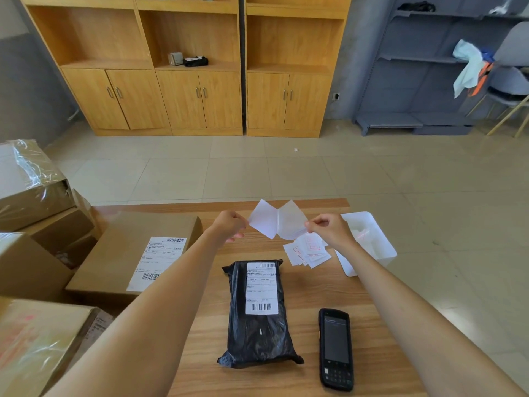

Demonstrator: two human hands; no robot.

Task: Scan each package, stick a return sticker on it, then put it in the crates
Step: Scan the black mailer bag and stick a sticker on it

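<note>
The black package lies flat on the worktop, label upward, between the forearms and just left of the handheld scanner, which has been set down. A return sticker is held above the far end of the worktop and appears to be half peeled from its backing: one corner is pinched by the left hand, the other by the right hand, so each grip is closed on paper. Scanning is judged done; sticking and crating remain. Counted: one black package, one scanner, one loose pile of stickers, one white tray, one labelled cardboard box beside several more cartons. No crate can be identified.
</note>
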